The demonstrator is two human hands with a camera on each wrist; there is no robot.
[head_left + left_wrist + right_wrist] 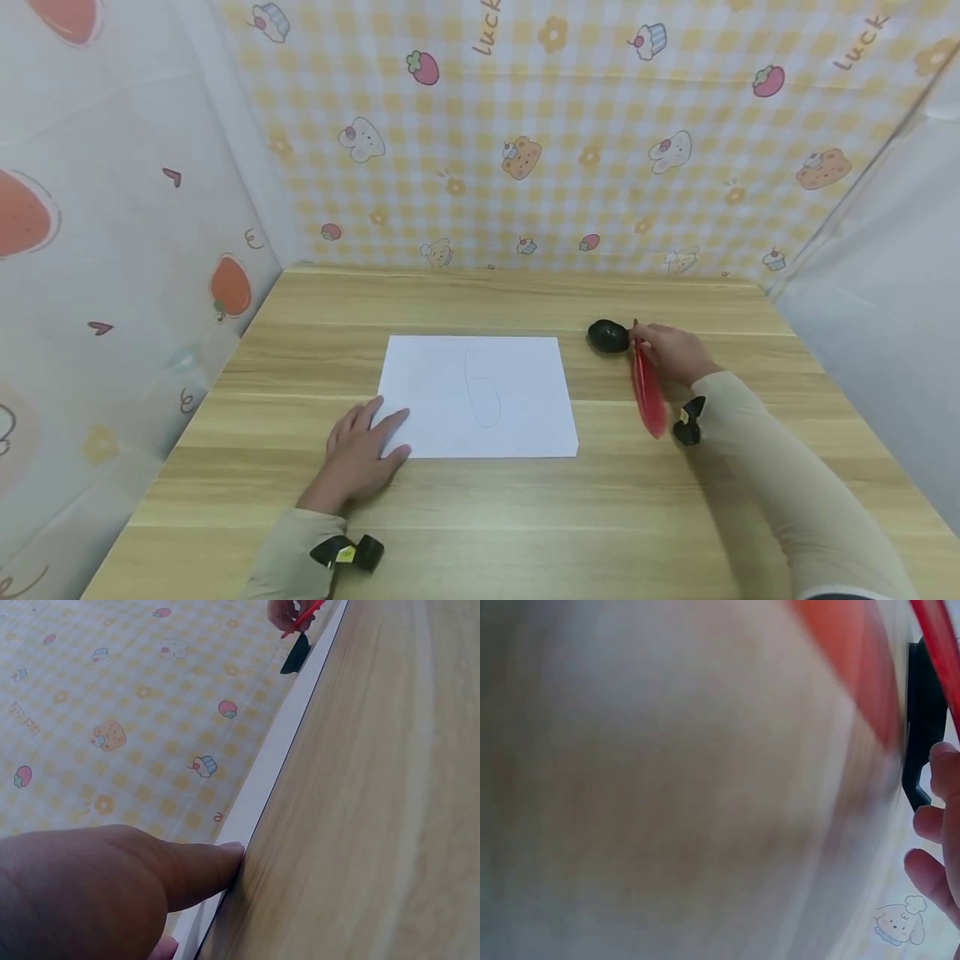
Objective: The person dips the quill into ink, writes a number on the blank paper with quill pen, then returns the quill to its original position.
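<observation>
The worktop lies bare along its near edge and behind the paper sheet. Patterned walls close the back and both sides. At right, the black pot and red feather crowd the sheet's flank.

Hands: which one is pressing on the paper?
The left hand: its straight fingers rest on the near-left corner of the white sheet. The right hand is off the sheet, gripping a red feather quill beside the black pot.

Left hand flat (right hand curled)
</observation>
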